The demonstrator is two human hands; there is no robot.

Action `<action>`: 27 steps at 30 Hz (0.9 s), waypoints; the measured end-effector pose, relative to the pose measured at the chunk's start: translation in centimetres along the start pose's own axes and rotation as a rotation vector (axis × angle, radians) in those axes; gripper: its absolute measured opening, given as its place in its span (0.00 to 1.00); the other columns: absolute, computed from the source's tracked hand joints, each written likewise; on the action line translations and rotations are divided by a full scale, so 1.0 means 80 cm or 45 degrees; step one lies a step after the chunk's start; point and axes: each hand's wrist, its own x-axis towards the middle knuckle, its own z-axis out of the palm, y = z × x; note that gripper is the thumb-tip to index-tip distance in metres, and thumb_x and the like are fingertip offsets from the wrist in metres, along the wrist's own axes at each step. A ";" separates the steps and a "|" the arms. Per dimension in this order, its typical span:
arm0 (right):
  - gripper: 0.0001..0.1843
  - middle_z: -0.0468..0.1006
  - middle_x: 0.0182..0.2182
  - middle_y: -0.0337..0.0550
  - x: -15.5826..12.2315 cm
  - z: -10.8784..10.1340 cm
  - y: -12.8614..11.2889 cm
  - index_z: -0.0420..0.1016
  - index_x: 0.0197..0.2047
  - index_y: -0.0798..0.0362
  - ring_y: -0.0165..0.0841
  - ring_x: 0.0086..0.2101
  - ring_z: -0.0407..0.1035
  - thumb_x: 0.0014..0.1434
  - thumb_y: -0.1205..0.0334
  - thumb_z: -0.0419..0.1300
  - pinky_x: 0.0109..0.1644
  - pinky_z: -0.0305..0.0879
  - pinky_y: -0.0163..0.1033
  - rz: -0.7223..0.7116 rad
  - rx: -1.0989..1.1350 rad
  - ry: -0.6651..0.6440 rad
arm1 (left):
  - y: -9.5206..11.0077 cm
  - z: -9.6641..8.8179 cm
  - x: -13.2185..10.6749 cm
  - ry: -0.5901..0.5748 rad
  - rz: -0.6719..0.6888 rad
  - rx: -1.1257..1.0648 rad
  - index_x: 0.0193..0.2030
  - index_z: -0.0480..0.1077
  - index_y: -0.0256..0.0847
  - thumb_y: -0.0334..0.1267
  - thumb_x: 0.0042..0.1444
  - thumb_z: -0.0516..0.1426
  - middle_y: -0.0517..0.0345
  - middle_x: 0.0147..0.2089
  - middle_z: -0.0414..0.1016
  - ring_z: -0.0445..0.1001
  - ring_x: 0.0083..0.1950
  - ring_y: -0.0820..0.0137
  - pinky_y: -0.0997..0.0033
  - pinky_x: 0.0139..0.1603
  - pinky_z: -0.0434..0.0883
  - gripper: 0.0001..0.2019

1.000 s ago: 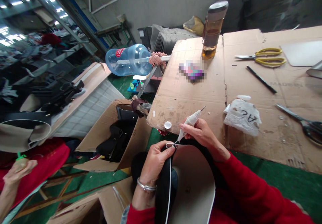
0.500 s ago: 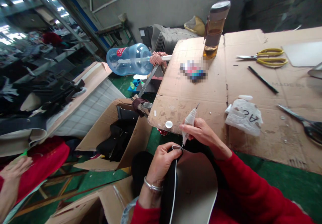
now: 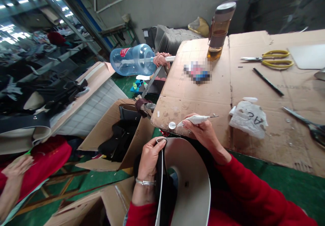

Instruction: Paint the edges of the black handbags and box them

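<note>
My left hand point(image 3: 149, 155), with a silver bangle at the wrist, pinches the top edge of a bent sheet point(image 3: 191, 172). The sheet is black on one side and pale grey on the other, with a light rim. In my right hand point(image 3: 201, 130) lies a white-handled pointed tool point(image 3: 196, 119), held nearly level. One thin tip reaches the small round white cap point(image 3: 172, 125) at the table corner; whether it touches cannot be told. A metal rod sticks out of the tool's other end.
Cardboard covers the table point(image 3: 198, 100). On it are yellow-handled scissors point(image 3: 276, 59), a black stick point(image 3: 267, 81), dark scissors point(image 3: 312, 128), a plastic bag point(image 3: 248, 117) and a drink bottle point(image 3: 220, 31). Left stands a carton point(image 3: 114, 134) of black pieces; another person's hand point(image 3: 19, 166) is farther left.
My right hand has taken the tool from the sheet's edge to the white cap, tilting it from upright to nearly level. My left hand and the sheet have shifted left and slightly up.
</note>
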 end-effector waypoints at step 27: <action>0.21 0.76 0.24 0.41 -0.003 -0.007 -0.007 0.76 0.30 0.54 0.33 0.25 0.70 0.62 0.45 0.67 0.28 0.64 0.36 0.207 0.276 -0.086 | -0.005 0.010 0.016 -0.118 -0.147 -0.192 0.39 0.74 0.39 0.35 0.35 0.78 0.60 0.33 0.80 0.78 0.29 0.71 0.74 0.34 0.74 0.25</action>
